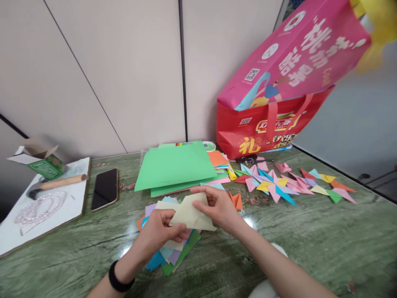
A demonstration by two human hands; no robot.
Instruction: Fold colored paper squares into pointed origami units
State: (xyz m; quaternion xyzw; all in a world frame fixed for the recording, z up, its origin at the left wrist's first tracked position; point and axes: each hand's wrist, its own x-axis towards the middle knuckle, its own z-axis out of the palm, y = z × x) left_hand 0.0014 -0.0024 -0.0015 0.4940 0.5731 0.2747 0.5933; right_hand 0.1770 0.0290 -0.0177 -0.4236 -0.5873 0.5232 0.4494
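Observation:
A pale cream sheet of origami paper (189, 213), partly folded, is held up between both hands. My left hand (161, 227) pinches its lower left corner between thumb and fingers. On the upper right side, my right hand (218, 207) grips the paper with the thumb in front and fingers behind. Beneath them lies a loose pile of coloured paper squares (189, 248) in green, blue, purple and other colours. Just past my right hand sits a folded orange paper piece (236, 201). The undersides of the fingers are hidden.
Green sheets (176, 165) lie stacked behind the hands. Folded paper shapes (276, 182) and scissors (249, 159) are at right, below a red gift bag (232, 136) and a pink bag (279, 62). At left are a phone (105, 189), a white board (72, 203) and a green box (49, 166).

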